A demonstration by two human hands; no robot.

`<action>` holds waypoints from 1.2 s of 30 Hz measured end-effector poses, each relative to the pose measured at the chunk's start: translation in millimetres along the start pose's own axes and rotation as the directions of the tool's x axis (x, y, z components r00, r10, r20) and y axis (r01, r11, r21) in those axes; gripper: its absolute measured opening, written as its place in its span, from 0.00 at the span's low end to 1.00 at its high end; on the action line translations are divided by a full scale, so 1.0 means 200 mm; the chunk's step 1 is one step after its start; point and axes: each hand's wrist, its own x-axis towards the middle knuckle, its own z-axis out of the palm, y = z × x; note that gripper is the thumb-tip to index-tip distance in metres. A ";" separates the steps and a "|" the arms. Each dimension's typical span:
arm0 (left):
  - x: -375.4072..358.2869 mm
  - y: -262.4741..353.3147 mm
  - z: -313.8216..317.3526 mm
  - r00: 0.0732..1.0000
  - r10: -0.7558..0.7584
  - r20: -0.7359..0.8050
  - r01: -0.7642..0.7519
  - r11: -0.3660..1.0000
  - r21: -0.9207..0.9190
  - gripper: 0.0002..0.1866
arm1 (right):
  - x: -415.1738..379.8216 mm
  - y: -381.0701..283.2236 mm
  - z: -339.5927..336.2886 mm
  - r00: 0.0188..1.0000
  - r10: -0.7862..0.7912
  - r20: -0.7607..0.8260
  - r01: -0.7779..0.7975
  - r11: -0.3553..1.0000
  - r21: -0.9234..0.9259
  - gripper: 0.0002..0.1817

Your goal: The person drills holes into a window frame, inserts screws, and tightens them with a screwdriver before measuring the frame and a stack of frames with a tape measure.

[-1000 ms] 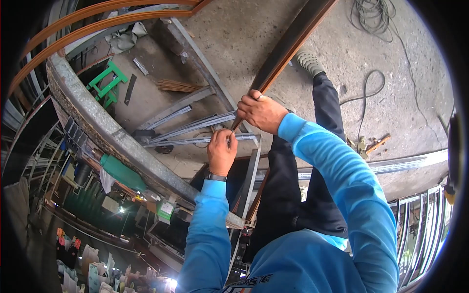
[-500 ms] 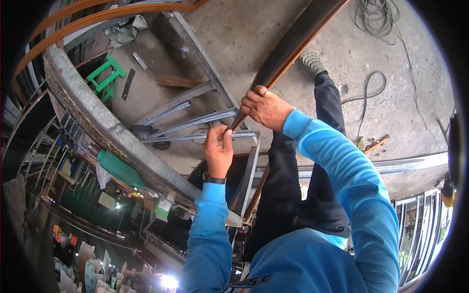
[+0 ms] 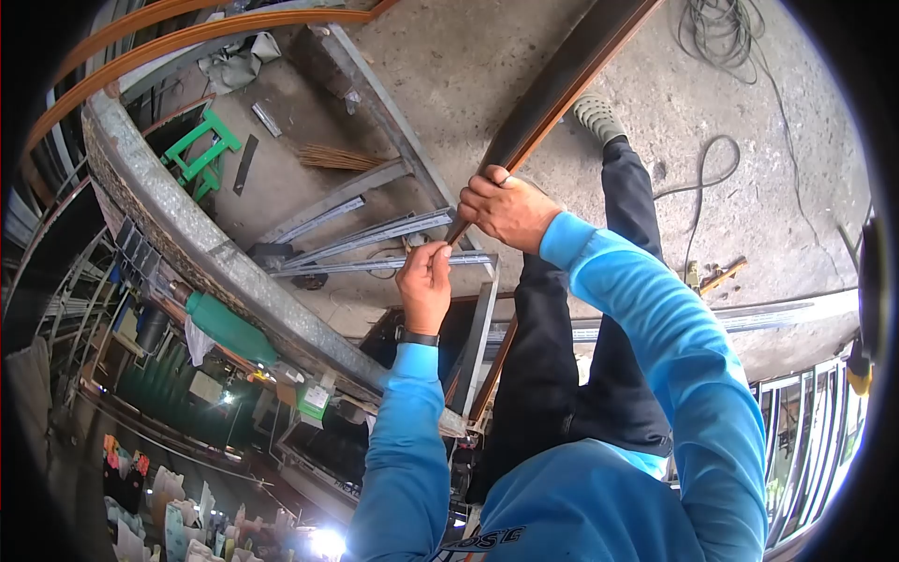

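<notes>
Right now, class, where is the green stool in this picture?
In the head view the green stool stands at the upper left on the concrete floor, beyond the curved grey beam and left of the bundle of thin sticks, well away from both hands.

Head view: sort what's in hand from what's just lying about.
In hand:
brown profile bar, gripped by right hand
left hand pinching at the bar's lower end

Lying about:
green stool
coiled cable
straw broom
silver rails

Partial lettering "OSE" on blue shirt point(image 3: 599, 506)
</notes>
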 end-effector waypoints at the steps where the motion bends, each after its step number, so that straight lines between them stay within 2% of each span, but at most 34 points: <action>1: 0.01 0.01 0.00 0.995 0.093 -0.029 -0.090 0.992 0.083 0.05 | 0.00 0.00 0.00 1.000 0.004 0.007 -0.004 1.000 0.006 0.13; 3: 0.02 0.04 0.01 0.958 0.279 -0.062 -0.256 0.933 0.254 0.05 | 0.00 -0.01 -0.01 1.000 0.003 -0.002 -0.003 1.000 0.001 0.13; 9: 0.02 0.01 0.02 0.939 0.333 -0.082 -0.296 0.907 0.300 0.05 | -0.01 0.00 -0.01 1.000 0.001 -0.016 -0.001 1.000 -0.011 0.14; 12: 0.02 0.01 0.02 0.939 0.326 -0.110 -0.281 0.912 0.298 0.05 | -0.01 0.00 0.00 1.000 0.005 -0.006 -0.005 1.000 0.004 0.14; 15: 0.01 0.01 0.01 0.965 0.261 -0.029 -0.241 0.924 0.296 0.05 | -0.01 0.00 0.00 1.000 0.003 -0.006 -0.003 1.000 0.008 0.14; 18: 0.01 -0.01 0.01 0.955 0.298 -0.004 -0.280 0.903 0.327 0.06 | -0.01 0.00 0.01 1.000 0.000 -0.020 0.000 1.000 0.008 0.14; 24: 0.00 0.06 -0.01 0.966 0.255 0.028 -0.253 0.926 0.279 0.07 | -0.01 0.00 0.00 1.000 0.000 -0.023 0.000 1.000 -0.002 0.14; 27: 0.03 0.01 -0.01 0.948 0.316 -0.028 -0.303 0.928 0.218 0.07 | 0.00 0.00 0.00 1.000 0.001 -0.026 -0.001 1.000 -0.009 0.14; 36: 0.01 -0.02 0.03 0.962 0.270 -0.039 -0.262 0.954 0.149 0.08 | -0.03 0.00 0.03 0.998 -0.011 -0.066 0.012 1.000 0.018 0.14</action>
